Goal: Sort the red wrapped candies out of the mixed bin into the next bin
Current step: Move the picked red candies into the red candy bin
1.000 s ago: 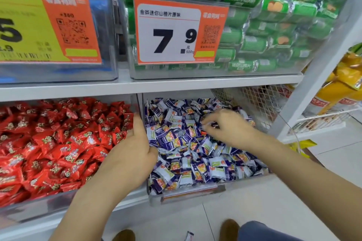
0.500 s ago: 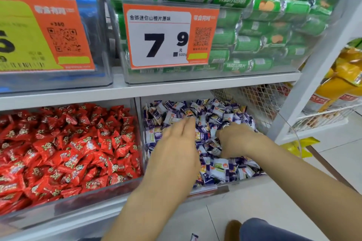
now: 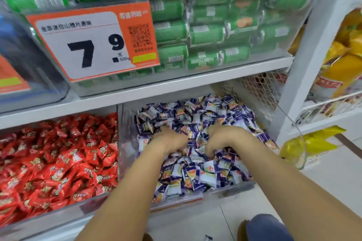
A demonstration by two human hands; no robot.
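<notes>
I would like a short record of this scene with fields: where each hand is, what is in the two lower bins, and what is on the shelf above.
left hand: dug into the purple-and-white candies, fingers hidden
right hand: dug into the same pile, fingers hidden
right bin: purple-and-white candies; no red candy visible on top
left bin: red candies
shelf above: green packs behind a price sign reading 7.9
grasp: cannot tell for either hand
</notes>
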